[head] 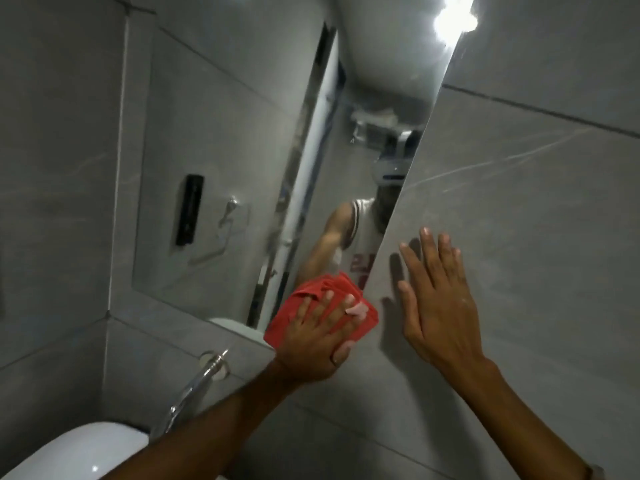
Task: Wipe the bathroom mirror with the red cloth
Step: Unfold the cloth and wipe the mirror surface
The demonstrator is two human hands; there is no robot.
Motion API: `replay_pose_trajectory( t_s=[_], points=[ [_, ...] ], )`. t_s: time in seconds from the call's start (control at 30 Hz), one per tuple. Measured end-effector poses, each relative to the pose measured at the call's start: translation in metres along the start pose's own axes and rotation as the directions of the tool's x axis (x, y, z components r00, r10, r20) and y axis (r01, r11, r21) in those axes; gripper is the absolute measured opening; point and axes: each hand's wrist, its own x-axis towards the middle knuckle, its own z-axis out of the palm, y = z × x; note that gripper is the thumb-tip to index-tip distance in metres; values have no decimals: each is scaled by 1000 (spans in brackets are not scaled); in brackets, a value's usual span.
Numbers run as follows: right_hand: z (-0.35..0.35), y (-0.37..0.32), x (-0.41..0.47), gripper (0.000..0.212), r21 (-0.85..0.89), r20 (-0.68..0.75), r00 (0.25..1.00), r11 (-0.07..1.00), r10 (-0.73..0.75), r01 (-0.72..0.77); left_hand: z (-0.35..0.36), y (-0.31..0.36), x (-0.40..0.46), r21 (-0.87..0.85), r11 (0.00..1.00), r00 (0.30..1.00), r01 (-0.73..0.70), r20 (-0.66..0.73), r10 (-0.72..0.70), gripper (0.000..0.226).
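Observation:
The frameless bathroom mirror (221, 140) hangs on the grey tiled wall and appears tilted in my view. A folded red cloth (304, 317) lies flat against the mirror's lower right corner. My left hand (318, 341) presses on the cloth with fingers spread over it. My right hand (440, 306) rests flat on the grey tile just right of the mirror's edge, fingers apart, holding nothing. A person's reflection shows in the glass above the cloth.
A chrome tap (201, 379) juts from the wall below the mirror. A white basin (69, 452) sits at the lower left. A bright ceiling light (453, 20) glares in the mirror's top. A black holder and a towel ring show as reflections.

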Motion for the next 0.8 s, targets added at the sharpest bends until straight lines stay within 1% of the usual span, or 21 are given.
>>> replay_pose_trajectory(
  t_s=[0.07, 0.1, 0.13, 0.2, 0.23, 0.27, 0.3, 0.33, 0.37, 0.4, 0.43, 0.47, 0.5, 0.53, 0.57, 0.6, 0.63, 0.67, 0.73, 0.77, 0.8],
  points=[
    [-2, 1, 8, 57, -8, -9, 1000, 1000, -20, 20, -19, -41, 25, 33, 964, 964, -266, 16, 265, 72],
    [-1, -1, 14, 57, -12, -13, 999, 999, -31, 31, -31, -65, 43, 48, 939, 940, -341, 16, 341, 69],
    [-1, -3, 21, 57, -11, -17, 999, 999, -35, 35, -43, -88, 63, 63, 932, 934, -357, 11, 357, 65],
    [-4, -8, 36, 57, 1, -40, 999, 999, -32, 32, -69, -127, 108, 105, 970, 974, -221, -18, 224, 61],
    [-6, -11, 44, 58, 9, -51, 998, 1000, -24, 25, -81, -142, 130, 112, 991, 994, -77, -68, 85, 63],
    [-8, -13, 51, 58, 16, -61, 998, 1000, -19, 20, -91, -152, 153, 94, 988, 985, 125, -127, -112, 64],
    [-10, -15, 57, 58, 24, -72, 997, 1000, -15, 17, -100, -155, 173, 50, 929, 917, 367, -188, -352, 64],
    [-13, -16, 64, 58, 31, -88, 996, 999, -13, 16, -108, -152, 194, -28, 799, 774, 600, -232, -590, 63],
    [-16, -17, 67, 58, 38, -101, 995, 999, -9, 13, -111, -143, 210, -113, 638, 602, 762, -241, -761, 62],
    [-20, -16, 72, 57, 43, -119, 993, 999, -6, 11, -113, -129, 227, -174, 523, 481, 835, -232, -845, 61],
    [-23, -16, 76, 57, 45, -131, 991, 999, -4, 10, -112, -112, 236, -194, 487, 444, 852, -228, -867, 61],
    [-25, -15, 78, 57, 48, -140, 990, 999, 1, 6, -109, -95, 240, -181, 523, 479, 833, -237, -845, 62],
    [-27, -13, 81, 57, 47, -153, 988, 999, 3, 4, -103, -79, 240, -138, 618, 576, 774, -253, -778, 63],
    [-29, -10, 83, 56, 48, -165, 986, 999, 10, -2, -96, -62, 233, -79, 736, 702, 673, -244, -669, 63],
    [-31, -8, 85, 56, 53, -178, 984, 999, 22, -13, -89, -49, 224, -17, 851, 830, 525, -210, -516, 64],
    [-32, -5, 86, 56, 59, -187, 981, 998, 43, -32, -83, -44, 216, 42, 934, 925, 354, -163, -343, 64],
    [-32, -1, 86, 57, 67, -192, 979, 996, 67, -55, -81, -48, 211, 70, 979, 977, 191, -109, -182, 64],
    [-34, 3, 87, 58, 73, -196, 977, 995, 80, -66, -84, -61, 210, 85, 995, 997, 46, -59, -41, 63],
    [-36, 9, 92, 58, 64, -197, 978, 997, 65, -54, -98, -100, 223, 153, 966, 978, -207, 24, 206, 63],
    [-37, 12, 96, 58, 53, -190, 981, 998, 49, -40, -107, -120, 236, 192, 939, 959, -285, 49, 281, 64],
    [-38, 15, 101, 58, 45, -186, 982, 999, 38, -30, -115, -136, 253, 208, 936, 959, -283, 41, 281, 66]
  ],
)
